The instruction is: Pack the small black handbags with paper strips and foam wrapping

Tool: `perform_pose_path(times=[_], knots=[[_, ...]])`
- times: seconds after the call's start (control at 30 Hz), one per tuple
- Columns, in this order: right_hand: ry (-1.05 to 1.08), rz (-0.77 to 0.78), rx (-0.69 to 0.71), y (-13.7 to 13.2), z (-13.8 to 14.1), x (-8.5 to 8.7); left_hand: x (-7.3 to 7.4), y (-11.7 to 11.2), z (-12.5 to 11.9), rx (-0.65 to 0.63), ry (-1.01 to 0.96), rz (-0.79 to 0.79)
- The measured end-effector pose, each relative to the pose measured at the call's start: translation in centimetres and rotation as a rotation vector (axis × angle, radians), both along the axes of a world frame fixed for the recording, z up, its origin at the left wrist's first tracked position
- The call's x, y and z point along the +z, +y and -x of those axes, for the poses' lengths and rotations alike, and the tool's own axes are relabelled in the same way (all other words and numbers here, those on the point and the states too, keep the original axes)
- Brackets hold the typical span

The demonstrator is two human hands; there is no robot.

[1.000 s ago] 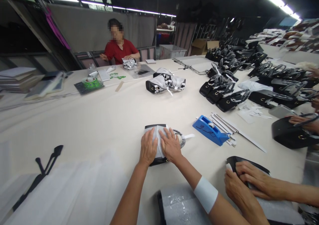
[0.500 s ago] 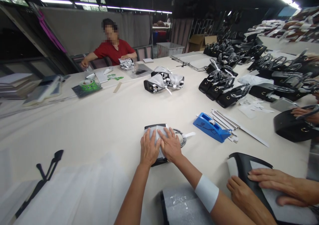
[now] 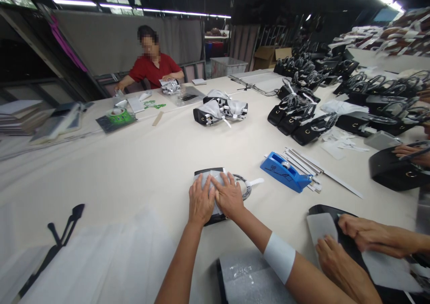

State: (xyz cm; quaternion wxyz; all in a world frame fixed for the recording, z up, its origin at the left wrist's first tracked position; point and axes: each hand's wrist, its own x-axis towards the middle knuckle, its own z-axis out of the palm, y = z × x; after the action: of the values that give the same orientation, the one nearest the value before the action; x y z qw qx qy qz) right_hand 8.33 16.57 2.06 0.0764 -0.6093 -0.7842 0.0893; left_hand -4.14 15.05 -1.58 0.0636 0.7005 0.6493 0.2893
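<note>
A small black handbag [image 3: 210, 171] lies flat on the table, with a white foam sheet over its upper side. My left hand [image 3: 200, 200] rests on the sheet with its fingers stretched out. Beside it, fingers spread, my right hand [image 3: 230, 195] presses on the same sheet, and the two hands touch. The bag's wrapped handle [image 3: 247, 188] sticks out to the right, with a white strip at its end. Most of the sheet is hidden under my hands. Below my right forearm lies another bag wrapped in foam [image 3: 248, 275].
A blue tape dispenser [image 3: 285, 171] stands right of my hands, by several thin strips [image 3: 304, 165]. White foam sheets [image 3: 97, 259] lie at lower left. A co-worker's hands [image 3: 372, 236] work on a black bag at right. Across the table sits a person in red [image 3: 154, 66].
My hands stay almost in place on the sheet. At right, the co-worker's hands have shifted and folded the foam over the bag. The seated person's arm has drawn in slightly.
</note>
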Motion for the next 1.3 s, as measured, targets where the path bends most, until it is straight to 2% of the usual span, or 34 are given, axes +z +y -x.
perform_pose_path(times=[0.27,0.83,1.1,1.3], knots=[[0.0,0.0,-0.005,0.0,0.1,-0.4,-0.1,0.0,-0.2,0.024,-0.003,-0.019],[0.031,-0.034,-0.025,-0.3,0.1,-0.8,-0.1,-0.3,-0.5,0.104,0.021,0.065],[0.03,0.008,-0.002,-0.2,-0.1,-0.7,-0.3,-0.1,-0.1,0.125,-0.074,0.161],[0.174,0.1,0.048,0.6,-1.3,0.2,0.2,1.0,1.2,0.031,-0.308,0.275]])
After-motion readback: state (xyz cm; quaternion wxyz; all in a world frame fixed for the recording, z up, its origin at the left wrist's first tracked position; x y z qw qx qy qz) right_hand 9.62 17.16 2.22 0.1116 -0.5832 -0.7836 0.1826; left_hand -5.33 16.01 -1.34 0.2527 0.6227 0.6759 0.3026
